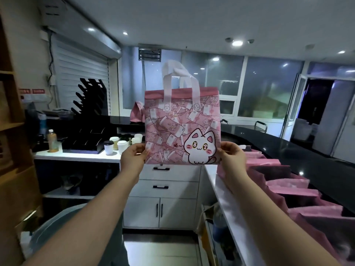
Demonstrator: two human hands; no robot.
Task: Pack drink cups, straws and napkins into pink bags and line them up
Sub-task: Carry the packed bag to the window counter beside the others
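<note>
Pink bag (180, 131) with a white cat print is held up in the middle of the frame, upright, its handles on top. The left hand (132, 157) pinches its lower left corner and the right hand (231, 155) pinches its lower right corner. Cups (123, 146) stand on the desk (76, 156) at middle left. A row of bags (278, 181) stands at the right.

Pink bags (295, 191) fill right counter (226, 204); cups (122, 146) cluster on left counter (76, 157); aisle (159, 250) between open.
</note>
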